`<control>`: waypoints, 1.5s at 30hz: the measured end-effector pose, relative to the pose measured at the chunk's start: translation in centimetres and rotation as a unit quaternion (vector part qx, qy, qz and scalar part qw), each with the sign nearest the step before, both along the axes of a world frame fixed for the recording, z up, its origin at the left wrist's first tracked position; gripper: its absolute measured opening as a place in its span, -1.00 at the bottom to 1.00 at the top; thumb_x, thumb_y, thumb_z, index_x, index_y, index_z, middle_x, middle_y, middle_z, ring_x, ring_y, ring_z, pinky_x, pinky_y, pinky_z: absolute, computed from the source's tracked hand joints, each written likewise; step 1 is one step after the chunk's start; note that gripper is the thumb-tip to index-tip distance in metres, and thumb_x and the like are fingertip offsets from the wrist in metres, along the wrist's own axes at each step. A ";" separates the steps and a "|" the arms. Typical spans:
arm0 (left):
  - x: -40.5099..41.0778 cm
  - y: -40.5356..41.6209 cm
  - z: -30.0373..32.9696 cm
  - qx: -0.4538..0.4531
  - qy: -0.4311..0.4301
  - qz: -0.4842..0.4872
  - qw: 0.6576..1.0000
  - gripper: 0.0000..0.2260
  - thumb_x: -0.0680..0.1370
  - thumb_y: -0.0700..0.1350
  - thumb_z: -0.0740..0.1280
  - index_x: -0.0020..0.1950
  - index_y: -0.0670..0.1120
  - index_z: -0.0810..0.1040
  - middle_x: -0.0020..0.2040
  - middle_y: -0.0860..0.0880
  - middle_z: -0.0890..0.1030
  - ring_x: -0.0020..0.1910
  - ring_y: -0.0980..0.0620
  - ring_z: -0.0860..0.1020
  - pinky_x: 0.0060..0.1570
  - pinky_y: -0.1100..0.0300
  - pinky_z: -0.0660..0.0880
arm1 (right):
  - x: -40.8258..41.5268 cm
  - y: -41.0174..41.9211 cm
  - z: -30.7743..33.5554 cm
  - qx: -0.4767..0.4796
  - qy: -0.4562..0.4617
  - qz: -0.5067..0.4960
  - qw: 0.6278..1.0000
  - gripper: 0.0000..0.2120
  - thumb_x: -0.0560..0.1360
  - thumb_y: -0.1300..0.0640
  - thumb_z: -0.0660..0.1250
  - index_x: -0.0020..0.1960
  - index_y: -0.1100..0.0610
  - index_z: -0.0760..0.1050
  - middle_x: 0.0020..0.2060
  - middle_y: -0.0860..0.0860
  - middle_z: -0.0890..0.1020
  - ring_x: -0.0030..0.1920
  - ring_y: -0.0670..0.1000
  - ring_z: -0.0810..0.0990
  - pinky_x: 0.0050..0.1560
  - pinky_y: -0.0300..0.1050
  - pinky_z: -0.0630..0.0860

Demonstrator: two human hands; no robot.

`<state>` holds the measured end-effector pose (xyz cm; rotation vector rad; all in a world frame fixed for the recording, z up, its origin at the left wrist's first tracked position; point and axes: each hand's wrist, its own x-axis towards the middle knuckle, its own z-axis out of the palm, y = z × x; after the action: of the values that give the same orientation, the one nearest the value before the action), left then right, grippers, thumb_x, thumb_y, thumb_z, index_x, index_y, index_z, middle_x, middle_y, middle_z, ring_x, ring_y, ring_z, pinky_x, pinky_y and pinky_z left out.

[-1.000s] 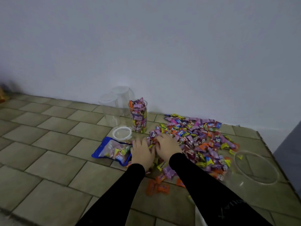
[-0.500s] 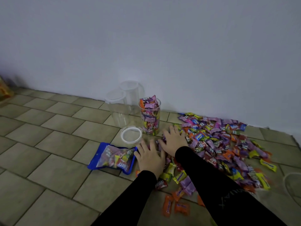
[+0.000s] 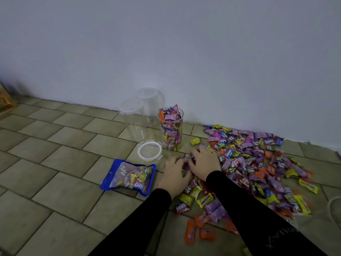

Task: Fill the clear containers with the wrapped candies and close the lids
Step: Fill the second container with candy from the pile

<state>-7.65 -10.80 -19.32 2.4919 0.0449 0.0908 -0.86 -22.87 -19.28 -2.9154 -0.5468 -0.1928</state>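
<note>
A clear container (image 3: 171,129) heaped with wrapped candies stands open on the tiled floor. Its white-rimmed lid (image 3: 149,150) lies flat just left of it. Two empty clear containers with lids on, one (image 3: 132,120) in front and one (image 3: 148,106) behind, stand by the wall. A wide pile of wrapped candies (image 3: 258,163) covers the floor to the right. My left hand (image 3: 175,177) and my right hand (image 3: 203,161) are cupped together at the pile's left edge, fingers curled around a bunch of candies between them.
A blue bag of candies (image 3: 130,177) lies left of my hands. Loose orange and purple candies (image 3: 206,233) lie near my forearms. A clear round rim (image 3: 334,209) shows at the right edge. The white wall runs close behind the containers. A colourful bag (image 3: 5,98) sits far left.
My hands lay flat on the pile's edge; now their fingers have curled inward and gathered candies between them. The view has shifted closer and to the left.
</note>
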 end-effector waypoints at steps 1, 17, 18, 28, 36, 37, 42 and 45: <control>-0.2 0.3 0.2 -0.007 -0.011 -0.021 1.000 -0.71 0.56 -0.06 0.29 0.27 -0.06 0.50 0.24 -0.03 0.44 0.27 0.00 0.38 0.28 0.22 0.28 | -0.1 -0.1 0.3 -0.010 0.000 -0.002 1.000 -0.69 0.53 -0.06 0.14 0.13 0.08 0.49 0.14 0.07 0.47 0.20 0.13 0.40 0.13 0.04 0.32; -1.5 0.7 -1.3 0.176 -0.053 0.024 0.983 -0.47 0.55 0.22 -0.02 0.30 -0.09 0.44 0.15 -0.14 0.46 0.08 -0.12 0.42 0.10 0.04 0.38 | -1.0 -0.1 0.5 -0.018 0.051 0.014 0.998 -0.63 0.61 -0.16 0.07 0.22 0.05 0.43 0.19 0.09 0.43 0.21 0.20 0.34 0.10 0.04 0.41; -1.2 0.6 -1.2 0.180 -0.042 0.023 0.982 -0.53 0.58 0.17 0.03 0.33 -0.10 0.41 0.16 -0.15 0.45 0.09 -0.14 0.42 0.11 0.03 0.37 | -1.0 0.0 0.6 -0.011 0.068 0.009 0.998 -0.64 0.61 -0.15 0.08 0.21 0.08 0.42 0.18 0.10 0.43 0.21 0.21 0.35 0.10 0.03 0.41; -0.3 0.7 -0.6 0.157 -0.030 0.016 0.987 -0.75 0.62 -0.03 0.18 0.24 -0.11 0.36 0.15 -0.12 0.49 0.12 -0.10 0.46 0.00 0.11 0.36 | -1.8 0.8 0.6 0.016 0.077 -0.016 0.997 -0.69 0.62 -0.06 0.08 0.22 0.13 0.35 0.20 0.11 0.42 0.23 0.20 0.32 0.06 0.06 0.41; 0.1 1.0 -0.2 0.180 -0.001 0.025 0.983 -0.69 0.59 -0.01 0.20 0.27 -0.14 0.40 0.19 -0.14 0.48 0.17 -0.11 0.45 0.09 0.12 0.34 | -2.5 1.3 0.6 0.032 0.105 -0.034 0.993 -0.84 0.61 0.16 0.10 0.18 0.14 0.32 0.14 0.14 0.49 0.21 0.22 0.35 0.06 0.07 0.41; 0.2 1.1 -0.1 0.181 0.000 0.027 0.983 -0.69 0.59 -0.01 0.21 0.27 -0.14 0.41 0.19 -0.14 0.49 0.17 -0.11 0.46 0.09 0.12 0.33 | -2.3 1.2 0.6 0.040 0.114 -0.032 0.992 -0.83 0.60 0.19 0.10 0.18 0.14 0.31 0.13 0.15 0.50 0.20 0.22 0.35 0.06 0.07 0.41; 0.6 1.0 0.1 0.201 0.027 0.025 0.979 -0.67 0.62 0.02 0.19 0.30 -0.15 0.40 0.20 -0.16 0.51 0.20 -0.12 0.47 0.12 0.10 0.37 | -1.6 0.1 0.6 0.133 0.142 -0.036 0.980 -0.74 0.64 0.12 0.06 0.27 0.12 0.40 0.06 0.16 0.53 0.18 0.19 0.40 0.14 0.04 0.39; 0.7 1.1 -0.1 0.193 0.040 0.023 0.980 -0.66 0.62 -0.01 0.21 0.34 -0.13 0.37 0.23 -0.16 0.50 0.22 -0.13 0.47 0.15 0.08 0.37 | -1.9 -0.3 1.2 0.250 0.114 -0.035 0.961 -0.80 0.63 0.08 0.12 0.14 0.10 0.47 -0.22 0.07 0.48 -0.09 0.12 0.52 -0.06 0.05 0.51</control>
<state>-6.94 -9.66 -19.40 2.8818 0.1298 0.0190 -2.74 -23.14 -18.11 -2.4209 -0.3027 0.0011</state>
